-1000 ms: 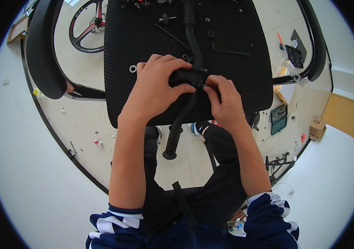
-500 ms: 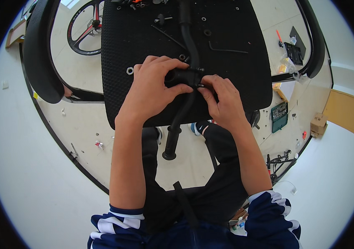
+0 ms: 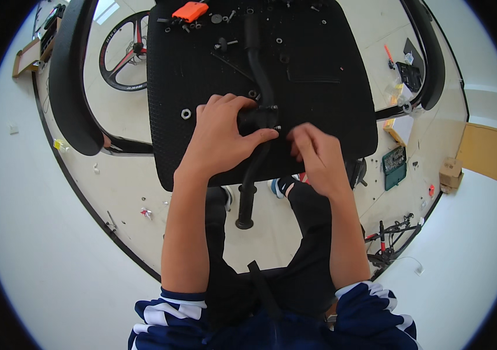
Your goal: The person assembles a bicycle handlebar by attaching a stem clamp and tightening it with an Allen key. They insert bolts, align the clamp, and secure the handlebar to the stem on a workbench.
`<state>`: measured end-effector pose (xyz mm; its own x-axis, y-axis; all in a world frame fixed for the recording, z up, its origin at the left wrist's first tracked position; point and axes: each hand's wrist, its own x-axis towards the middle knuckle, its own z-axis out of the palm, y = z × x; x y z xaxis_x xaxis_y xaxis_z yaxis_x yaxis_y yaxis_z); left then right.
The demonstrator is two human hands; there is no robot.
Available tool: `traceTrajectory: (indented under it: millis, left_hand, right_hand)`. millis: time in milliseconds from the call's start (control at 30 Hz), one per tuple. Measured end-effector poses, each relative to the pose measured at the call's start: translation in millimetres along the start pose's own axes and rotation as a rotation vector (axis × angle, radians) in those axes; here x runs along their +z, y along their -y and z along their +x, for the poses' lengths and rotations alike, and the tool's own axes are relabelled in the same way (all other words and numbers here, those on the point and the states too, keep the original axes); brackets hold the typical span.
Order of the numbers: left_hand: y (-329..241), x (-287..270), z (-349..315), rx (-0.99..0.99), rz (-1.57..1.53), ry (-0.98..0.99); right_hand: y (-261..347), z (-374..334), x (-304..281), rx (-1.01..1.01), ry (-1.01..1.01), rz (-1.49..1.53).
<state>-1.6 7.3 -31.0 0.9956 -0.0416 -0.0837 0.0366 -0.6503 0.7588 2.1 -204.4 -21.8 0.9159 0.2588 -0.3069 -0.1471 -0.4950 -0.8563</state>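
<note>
A black bicycle handlebar (image 3: 263,79) lies across a black textured seat cushion (image 3: 318,105), its near grip (image 3: 245,210) hanging past the front edge. Fingers and thumb of my left hand (image 3: 219,134) are wrapped round the black stem (image 3: 254,119) at the bar's middle, partly covering it. A small bolt (image 3: 278,128) sticks out of the stem's right side, close to my left thumb. To the right, my right hand (image 3: 318,154) is apart from the stem, fingers curled in and slightly blurred; anything between them is hidden. A hex nut (image 3: 186,114) lies left of my left hand.
An orange object (image 3: 190,11), a bolt with a knob (image 3: 224,44), washers and a hex key (image 3: 312,80) lie on the cushion. Armrests (image 3: 73,81) flank it. On the floor are a spoked wheel (image 3: 137,49), a green tool case (image 3: 395,169) and a bike frame (image 3: 391,239).
My right hand has left the stem and drawn back to the right and downward. My left hand keeps its hold. The whole view has shifted slightly, showing more of the cushion's far end.
</note>
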Motion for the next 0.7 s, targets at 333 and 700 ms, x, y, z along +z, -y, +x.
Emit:
traceTrajectory:
  millis: [333, 700]
  left_hand:
    - [-22, 7, 10, -0.122, -0.669, -0.172]
    - [-27, 1, 11, -0.01, -1.05, 0.113]
  right_hand:
    - [21, -4, 16, 0.061, 0.103, 0.325]
    - [28, -8, -35, 0.113, 0.37, 0.401]
